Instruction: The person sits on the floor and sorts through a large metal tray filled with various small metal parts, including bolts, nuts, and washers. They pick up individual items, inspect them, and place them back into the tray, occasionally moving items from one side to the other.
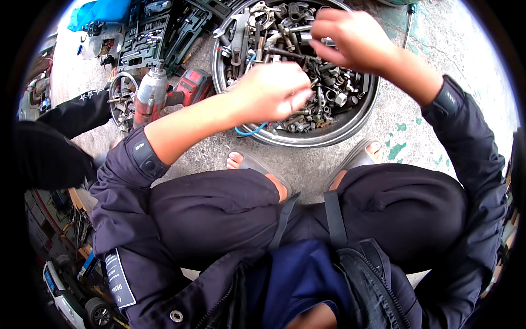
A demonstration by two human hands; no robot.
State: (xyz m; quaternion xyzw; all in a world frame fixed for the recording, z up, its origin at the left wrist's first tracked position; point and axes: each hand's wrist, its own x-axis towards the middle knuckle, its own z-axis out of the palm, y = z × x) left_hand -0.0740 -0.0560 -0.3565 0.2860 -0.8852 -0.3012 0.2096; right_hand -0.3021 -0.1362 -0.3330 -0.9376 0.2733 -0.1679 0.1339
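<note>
A round dark metal pan, like a wheel rim (329, 137), holds a heap of bolts, nuts and other metal parts (329, 88). Over its near left part is my left hand (274, 90), its fingers curled and closed; whatever lies inside them is hidden. My right hand (350, 41) hovers above the far right of the heap, with thumb and fingers curled toward each other. Shiny metal shows in the gap between them, but I cannot make out the piece. Both hands are slightly blurred.
A red and grey cordless impact wrench (150, 96) stands left of the pan, beside a smaller round container (121, 88) of metal parts. Green socket cases (145, 44) lie behind. Another person's dark sleeve (76, 112) reaches in from the left. My sandalled feet (255, 164) are close to the pan.
</note>
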